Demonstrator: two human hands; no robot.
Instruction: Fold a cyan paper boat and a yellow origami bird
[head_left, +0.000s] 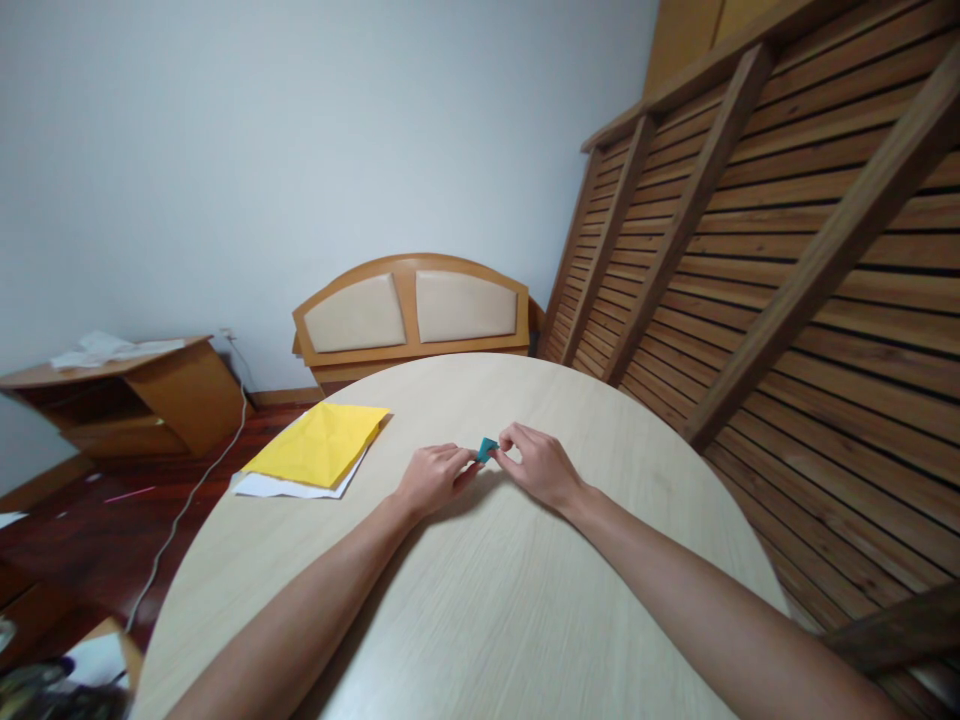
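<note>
Paper folded into a small teal angular shape (487, 449) sits between two bare hands above the round, pale wood-grain table (555, 610); whether it touches the tabletop I cannot tell. The left hand (441, 478) pinches its left side between thumb and fingers. The right hand (541, 466) pinches its right side between thumb and index finger, the other fingers curled. Near the table's left rim, a creased yellow paper sheet (322, 442) lies over white paper (289, 488) that shows along its near edge. Beyond the table, an arched wooden headboard with two cream panels (409, 310) stands before a white wall (375, 120). Brown wooden slatting (795, 195) slants along the right. At the left, a low wooden cabinet (187, 400) bears loose white sheets (112, 348), and a pale cable (178, 522) trails over the dark red floor (112, 535).
</note>
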